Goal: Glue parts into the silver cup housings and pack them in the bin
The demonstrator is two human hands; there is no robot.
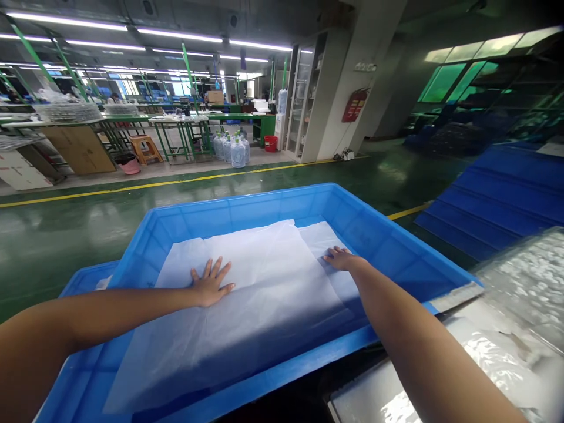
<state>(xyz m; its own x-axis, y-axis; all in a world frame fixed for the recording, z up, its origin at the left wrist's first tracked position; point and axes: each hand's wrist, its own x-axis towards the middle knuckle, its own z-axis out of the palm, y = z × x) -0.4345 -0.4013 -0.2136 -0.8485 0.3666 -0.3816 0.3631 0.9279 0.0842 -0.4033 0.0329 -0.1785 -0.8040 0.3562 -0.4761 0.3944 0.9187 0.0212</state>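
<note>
A large blue plastic bin (238,207) stands in front of me, its floor mostly covered by thin white sheets (264,282). My left hand (212,284) lies on the big white sheet with its fingers spread, left of the middle. Over on the right, my right hand (339,258) rests on a smaller sheet (324,236) that lies partly under the big one. Its fingers are stretched out against the surface, and nothing shows in either hand. The sheets have faint creases, and the near part lies in shadow.
Another blue bin (86,281) shows under the left side. At the right are clear plastic trays (529,288) and plastic-wrapped white material (489,358). Blue crates (497,194) are stacked farther right. Beyond the yellow floor line stand water bottles (238,151) and a cabinet (308,100).
</note>
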